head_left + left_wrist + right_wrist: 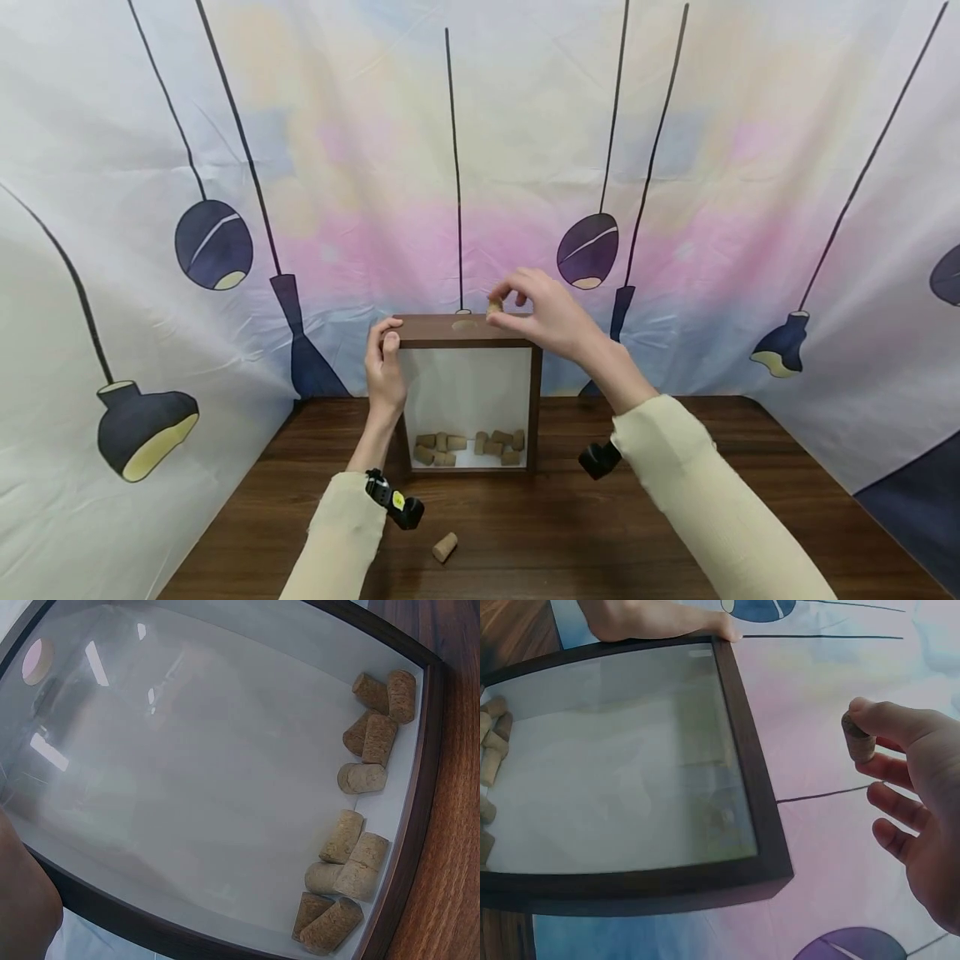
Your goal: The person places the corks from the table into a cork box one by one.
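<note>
A brown shadow box with a clear front stands upright on the table, a round hole in its top. My left hand grips its upper left corner, thumb on the front side. Between thumb and fingertip my right hand pinches a cork, just above the top face and to the right of the hole. Inside the box, several corks lie in loose clusters along the bottom. Another loose cork lies on the table in front of the box.
The dark wooden table reaches back to a hanging cloth printed with lamps, close behind the box. A black camera is worn at the right wrist; the left wrist carries a strapped device.
</note>
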The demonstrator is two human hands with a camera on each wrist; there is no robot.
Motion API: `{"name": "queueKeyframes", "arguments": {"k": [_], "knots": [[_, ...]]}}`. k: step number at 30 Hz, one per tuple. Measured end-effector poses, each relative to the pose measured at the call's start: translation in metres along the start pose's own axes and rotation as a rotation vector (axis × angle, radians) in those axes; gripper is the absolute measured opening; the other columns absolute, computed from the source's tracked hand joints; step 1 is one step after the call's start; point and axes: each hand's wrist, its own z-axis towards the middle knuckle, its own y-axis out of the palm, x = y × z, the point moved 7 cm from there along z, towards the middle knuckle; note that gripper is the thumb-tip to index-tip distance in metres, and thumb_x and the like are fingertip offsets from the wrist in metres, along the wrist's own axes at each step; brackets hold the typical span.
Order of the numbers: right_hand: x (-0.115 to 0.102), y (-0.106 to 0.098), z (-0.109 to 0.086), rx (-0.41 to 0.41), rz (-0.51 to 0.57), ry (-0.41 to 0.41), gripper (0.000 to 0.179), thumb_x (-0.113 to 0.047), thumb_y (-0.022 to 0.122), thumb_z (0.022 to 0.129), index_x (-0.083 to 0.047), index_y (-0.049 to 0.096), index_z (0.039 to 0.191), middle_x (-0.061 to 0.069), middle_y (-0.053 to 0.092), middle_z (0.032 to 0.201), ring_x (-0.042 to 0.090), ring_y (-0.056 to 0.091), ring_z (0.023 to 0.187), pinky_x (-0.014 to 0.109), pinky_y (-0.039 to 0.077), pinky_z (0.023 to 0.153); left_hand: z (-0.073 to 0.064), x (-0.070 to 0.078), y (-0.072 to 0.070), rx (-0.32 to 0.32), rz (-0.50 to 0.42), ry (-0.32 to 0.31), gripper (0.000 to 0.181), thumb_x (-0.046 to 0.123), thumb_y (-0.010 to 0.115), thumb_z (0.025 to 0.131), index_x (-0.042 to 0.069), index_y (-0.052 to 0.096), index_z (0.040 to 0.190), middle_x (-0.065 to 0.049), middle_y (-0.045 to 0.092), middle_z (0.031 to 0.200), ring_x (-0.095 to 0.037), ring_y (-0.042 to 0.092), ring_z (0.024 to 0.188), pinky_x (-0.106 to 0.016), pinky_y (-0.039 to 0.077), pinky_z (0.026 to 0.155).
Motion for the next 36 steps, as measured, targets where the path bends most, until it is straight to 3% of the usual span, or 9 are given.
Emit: {"name": "queueKeyframes", "arguments": {"k": [7, 9, 14, 17, 21, 32, 36], "knots": [[0.002, 0.017, 0.032, -0.101, -0.052, 0.064, 0.02, -0.022, 0.069, 0.091, -0.01, 0.07, 0.108, 0.004, 0.068, 0.106, 0.021, 0.059, 0.098, 0.037, 0.048, 0.088, 0.002, 0.002, 0.001, -0.015, 0.018, 0.004, 0.037, 0.014, 0.04, 0.103, -0.009, 0.052, 0.129, -0.021, 0.05, 0.127, -0.024, 0.039, 0.086, -0.031, 0.032, 0.087], [0.006, 0.026, 0.038, -0.131, -0.07, 0.089, 0.021, -0.021, 0.067, 0.092, -0.01, 0.07, 0.109, 0.004, 0.068, 0.107, 0.021, 0.06, 0.101, 0.036, 0.048, 0.089, 0.002, 0.002, 0.002, -0.014, 0.016, 0.0, 0.036, 0.013, 0.04, 0.103, -0.01, 0.052, 0.129, -0.019, 0.051, 0.124, -0.023, 0.039, 0.088, -0.031, 0.032, 0.087], [0.015, 0.046, 0.042, -0.224, -0.081, 0.159, 0.022, -0.023, 0.065, 0.095, -0.01, 0.07, 0.112, 0.003, 0.068, 0.11, 0.02, 0.061, 0.105, 0.037, 0.048, 0.093, -0.001, 0.002, 0.003, -0.003, 0.003, -0.003, 0.036, 0.013, 0.04, 0.103, -0.01, 0.052, 0.128, 0.001, 0.05, 0.115, -0.027, 0.038, 0.087, -0.033, 0.032, 0.086], [0.017, 0.054, 0.041, -0.276, -0.111, 0.17, 0.021, -0.023, 0.066, 0.095, -0.012, 0.071, 0.112, 0.003, 0.069, 0.111, 0.021, 0.063, 0.108, 0.038, 0.048, 0.095, -0.002, 0.002, 0.004, -0.006, -0.005, 0.005, 0.037, 0.013, 0.04, 0.103, -0.01, 0.052, 0.128, 0.0, 0.051, 0.115, -0.028, 0.037, 0.085, -0.032, 0.031, 0.084], [0.017, 0.062, 0.038, -0.311, -0.144, 0.161, 0.019, -0.025, 0.065, 0.097, -0.015, 0.071, 0.112, 0.001, 0.07, 0.112, 0.021, 0.063, 0.111, 0.04, 0.048, 0.097, -0.001, 0.004, 0.005, 0.003, -0.006, 0.015, 0.035, 0.012, 0.041, 0.102, -0.01, 0.052, 0.127, -0.008, 0.052, 0.122, -0.02, 0.04, 0.085, -0.031, 0.032, 0.084], [0.015, 0.069, 0.033, -0.302, -0.11, 0.122, 0.028, -0.023, 0.058, 0.1, -0.012, 0.067, 0.124, 0.005, 0.067, 0.125, 0.023, 0.064, 0.115, 0.04, 0.049, 0.099, 0.0, 0.004, 0.007, -0.004, -0.008, 0.006, 0.034, 0.011, 0.04, 0.102, -0.008, 0.053, 0.127, -0.007, 0.052, 0.119, -0.033, 0.036, 0.084, -0.032, 0.032, 0.081], [0.016, 0.065, 0.03, -0.291, -0.093, 0.124, 0.026, -0.024, 0.06, 0.1, -0.013, 0.069, 0.121, 0.004, 0.067, 0.122, 0.023, 0.064, 0.112, 0.04, 0.049, 0.098, 0.0, 0.005, 0.008, -0.005, -0.001, 0.008, 0.035, 0.012, 0.04, 0.102, -0.009, 0.053, 0.127, -0.005, 0.051, 0.12, -0.029, 0.037, 0.083, -0.033, 0.032, 0.081]]}}
